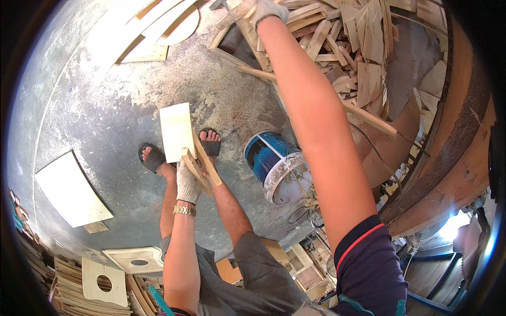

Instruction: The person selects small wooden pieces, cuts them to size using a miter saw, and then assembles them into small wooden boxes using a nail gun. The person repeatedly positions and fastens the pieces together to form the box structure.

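Observation:
My left hand (188,185), in a whitish knitted glove with a metal watch at the wrist, is closed round several wooden pieces. A pale rectangular board (176,131) extends beyond the fingers, and a narrow wooden strip (207,160) lies angled beside a shorter wooden piece (194,166). My right hand (271,9), also gloved, stretches far forward to the top edge beside the wood pile. Its fingers are mostly cut off, so any grip is hidden. Left of it shows a grey metal tool head (217,5), partly out of view.
A heap of wood offcuts (337,47) fills the far right. A blue bucket with a white rim (279,166) lies tipped near my right foot. A long wooden strip (371,117) crosses under my right arm. A white panel (73,189) and boards with holes (104,283) are at left.

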`<state>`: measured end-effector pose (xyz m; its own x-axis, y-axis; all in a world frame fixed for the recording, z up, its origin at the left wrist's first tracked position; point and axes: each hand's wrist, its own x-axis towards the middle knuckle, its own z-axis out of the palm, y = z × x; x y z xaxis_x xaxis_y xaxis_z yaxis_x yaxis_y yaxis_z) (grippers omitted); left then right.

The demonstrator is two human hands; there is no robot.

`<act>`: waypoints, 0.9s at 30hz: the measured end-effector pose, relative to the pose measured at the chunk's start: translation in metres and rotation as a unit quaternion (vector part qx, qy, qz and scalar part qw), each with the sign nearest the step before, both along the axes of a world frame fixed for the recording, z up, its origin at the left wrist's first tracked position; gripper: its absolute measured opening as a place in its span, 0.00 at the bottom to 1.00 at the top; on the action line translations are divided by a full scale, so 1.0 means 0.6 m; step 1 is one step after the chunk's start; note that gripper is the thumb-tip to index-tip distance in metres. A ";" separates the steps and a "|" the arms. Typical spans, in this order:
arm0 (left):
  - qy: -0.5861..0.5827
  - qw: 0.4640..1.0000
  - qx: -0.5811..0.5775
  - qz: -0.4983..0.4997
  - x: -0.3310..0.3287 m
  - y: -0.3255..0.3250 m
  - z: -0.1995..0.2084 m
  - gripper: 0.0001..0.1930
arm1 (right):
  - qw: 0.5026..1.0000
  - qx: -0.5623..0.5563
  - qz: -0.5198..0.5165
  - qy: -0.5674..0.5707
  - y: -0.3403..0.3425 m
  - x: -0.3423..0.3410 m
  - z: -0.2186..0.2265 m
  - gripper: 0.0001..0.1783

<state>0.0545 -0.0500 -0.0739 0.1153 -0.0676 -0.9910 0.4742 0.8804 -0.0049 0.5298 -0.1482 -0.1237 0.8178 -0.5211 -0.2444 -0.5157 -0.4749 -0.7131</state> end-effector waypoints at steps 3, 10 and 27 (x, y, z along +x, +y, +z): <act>-0.053 0.998 -0.025 0.015 -0.020 0.002 -0.017 0.26 | 1.000 0.012 0.001 -0.001 0.026 -0.008 0.003 0.39; -0.057 0.998 -0.022 0.004 -0.019 -0.001 -0.016 0.25 | 0.995 0.080 -0.022 -0.049 0.032 -0.006 0.001 0.35; -0.067 0.997 -0.027 -0.001 -0.011 0.001 -0.007 0.25 | 0.662 0.744 -0.048 -0.080 -0.106 -0.321 0.065 0.39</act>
<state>0.0480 -0.0492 -0.0781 0.2465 -0.1202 -0.9616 0.4747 0.8801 0.0117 0.3372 -0.2121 -0.0846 0.8762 0.1473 -0.4590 -0.3534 0.8439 -0.4037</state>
